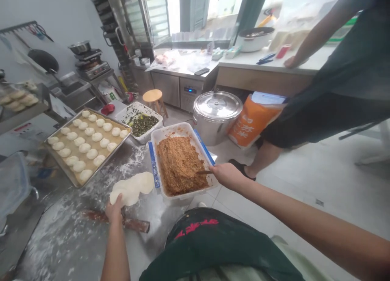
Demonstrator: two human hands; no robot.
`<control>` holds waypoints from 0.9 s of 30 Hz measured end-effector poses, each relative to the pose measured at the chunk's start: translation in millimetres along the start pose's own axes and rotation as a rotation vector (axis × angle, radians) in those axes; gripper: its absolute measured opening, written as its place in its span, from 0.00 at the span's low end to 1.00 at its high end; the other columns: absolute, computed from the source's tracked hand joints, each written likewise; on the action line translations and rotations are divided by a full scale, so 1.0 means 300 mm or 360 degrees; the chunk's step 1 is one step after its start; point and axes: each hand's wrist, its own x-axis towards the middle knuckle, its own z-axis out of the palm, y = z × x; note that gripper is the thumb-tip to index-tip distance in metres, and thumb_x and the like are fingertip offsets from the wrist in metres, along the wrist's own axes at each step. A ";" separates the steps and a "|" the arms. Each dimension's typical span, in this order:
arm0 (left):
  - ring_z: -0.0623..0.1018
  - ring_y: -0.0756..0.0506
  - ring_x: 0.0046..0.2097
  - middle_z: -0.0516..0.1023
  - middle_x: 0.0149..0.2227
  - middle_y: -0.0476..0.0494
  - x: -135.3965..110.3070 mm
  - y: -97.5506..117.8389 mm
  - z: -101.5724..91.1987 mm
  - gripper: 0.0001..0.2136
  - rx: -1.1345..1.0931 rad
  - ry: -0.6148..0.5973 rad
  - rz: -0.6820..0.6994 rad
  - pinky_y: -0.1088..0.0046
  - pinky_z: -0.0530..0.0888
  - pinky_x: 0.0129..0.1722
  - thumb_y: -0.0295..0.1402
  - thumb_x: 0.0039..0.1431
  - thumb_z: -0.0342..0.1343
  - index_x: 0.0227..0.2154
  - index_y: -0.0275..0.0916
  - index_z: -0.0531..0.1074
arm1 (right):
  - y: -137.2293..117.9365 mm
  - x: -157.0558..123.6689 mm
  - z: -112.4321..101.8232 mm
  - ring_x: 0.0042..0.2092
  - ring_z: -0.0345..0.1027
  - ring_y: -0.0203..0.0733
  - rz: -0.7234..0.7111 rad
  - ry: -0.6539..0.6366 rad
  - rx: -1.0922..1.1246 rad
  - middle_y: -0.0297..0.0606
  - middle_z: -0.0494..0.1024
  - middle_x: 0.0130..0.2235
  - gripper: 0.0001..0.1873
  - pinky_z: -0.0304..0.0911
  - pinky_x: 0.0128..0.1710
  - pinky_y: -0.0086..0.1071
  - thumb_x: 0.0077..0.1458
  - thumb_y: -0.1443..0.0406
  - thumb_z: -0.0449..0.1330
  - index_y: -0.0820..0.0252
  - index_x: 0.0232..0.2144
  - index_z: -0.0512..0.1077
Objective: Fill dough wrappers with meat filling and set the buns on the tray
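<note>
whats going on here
A person is working at a floured steel table. Their left hand holds a flattened round of dough near a rolling pin, while their right hand holds a small spatula in a tub of brown filling. A tray of dough balls sits nearby, and a co-worker stands by the counter.

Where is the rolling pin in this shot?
In the head view, the wooden rolling pin lies on the floured steel table at lower left, beneath the left hand and just below the flattened dough.
</note>
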 end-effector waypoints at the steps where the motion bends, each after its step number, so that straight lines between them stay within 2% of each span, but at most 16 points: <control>1: 0.73 0.34 0.43 0.74 0.27 0.42 -0.017 0.008 0.002 0.15 -0.0062 0.0013 -0.0008 0.53 0.68 0.44 0.35 0.32 0.64 0.24 0.35 0.68 | -0.003 -0.002 -0.005 0.32 0.70 0.42 -0.0049 0.0012 -0.0002 0.43 0.75 0.29 0.11 0.58 0.27 0.29 0.52 0.74 0.47 0.63 0.32 0.68; 4: 0.73 0.40 0.44 0.75 0.37 0.41 -0.073 0.040 0.008 0.17 -0.0263 -0.0007 -0.0017 0.60 0.70 0.44 0.39 0.44 0.58 0.35 0.33 0.69 | -0.009 -0.002 -0.010 0.31 0.71 0.43 -0.0166 0.0045 -0.0019 0.43 0.75 0.28 0.11 0.58 0.28 0.30 0.51 0.75 0.48 0.63 0.32 0.69; 6: 0.73 0.43 0.45 0.74 0.41 0.40 -0.113 0.063 0.011 0.15 -0.0466 -0.0127 -0.0062 0.63 0.71 0.44 0.39 0.52 0.50 0.40 0.34 0.68 | -0.003 0.000 -0.006 0.31 0.71 0.43 -0.0206 0.0046 -0.0021 0.43 0.76 0.28 0.12 0.57 0.27 0.30 0.50 0.75 0.48 0.63 0.33 0.70; 11: 0.70 0.47 0.50 0.73 0.46 0.43 -0.238 0.086 0.025 0.15 -0.1466 -0.0748 -0.0542 0.67 0.66 0.51 0.36 0.58 0.44 0.45 0.40 0.67 | 0.005 -0.004 0.027 0.31 0.71 0.43 -0.0252 0.0032 0.0030 0.43 0.76 0.29 0.14 0.58 0.28 0.30 0.48 0.75 0.49 0.62 0.35 0.70; 15: 0.69 0.51 0.51 0.73 0.47 0.46 -0.349 0.071 0.048 0.15 -0.1823 -0.1093 -0.0777 0.76 0.66 0.50 0.30 0.60 0.42 0.48 0.42 0.66 | -0.060 -0.002 0.066 0.32 0.71 0.42 -0.0317 -0.0039 0.0116 0.41 0.76 0.29 0.12 0.57 0.28 0.29 0.45 0.75 0.51 0.61 0.32 0.70; 17: 0.69 0.51 0.51 0.73 0.47 0.45 -0.397 0.074 0.059 0.16 -0.1874 -0.1246 -0.0871 0.76 0.66 0.51 0.29 0.60 0.41 0.48 0.41 0.67 | -0.095 0.011 0.073 0.32 0.70 0.41 -0.0283 -0.0061 0.0168 0.41 0.76 0.28 0.11 0.57 0.28 0.28 0.45 0.74 0.51 0.61 0.31 0.70; 19: 0.70 0.50 0.50 0.74 0.45 0.44 -0.436 0.091 0.063 0.16 -0.1855 -0.1303 -0.0985 0.74 0.66 0.51 0.28 0.60 0.41 0.47 0.41 0.68 | -0.110 0.032 0.066 0.32 0.70 0.41 -0.0224 -0.0084 0.0234 0.41 0.75 0.27 0.10 0.55 0.27 0.27 0.47 0.72 0.51 0.61 0.30 0.70; 24: 0.72 0.48 0.48 0.76 0.43 0.43 -0.485 0.168 0.065 0.15 -0.1637 -0.1240 -0.1108 0.73 0.68 0.49 0.25 0.57 0.45 0.45 0.40 0.69 | -0.084 0.086 0.017 0.30 0.67 0.38 -0.0125 -0.0155 0.0566 0.37 0.73 0.26 0.09 0.52 0.26 0.26 0.52 0.66 0.50 0.59 0.27 0.70; 27: 0.74 0.45 0.46 0.76 0.41 0.40 -0.497 0.216 0.087 0.15 -0.1443 -0.1209 -0.1080 0.69 0.70 0.47 0.22 0.54 0.48 0.43 0.37 0.70 | -0.090 0.098 -0.017 0.28 0.64 0.35 -0.0263 -0.0128 0.0866 0.35 0.72 0.25 0.11 0.53 0.26 0.26 0.54 0.65 0.49 0.60 0.26 0.70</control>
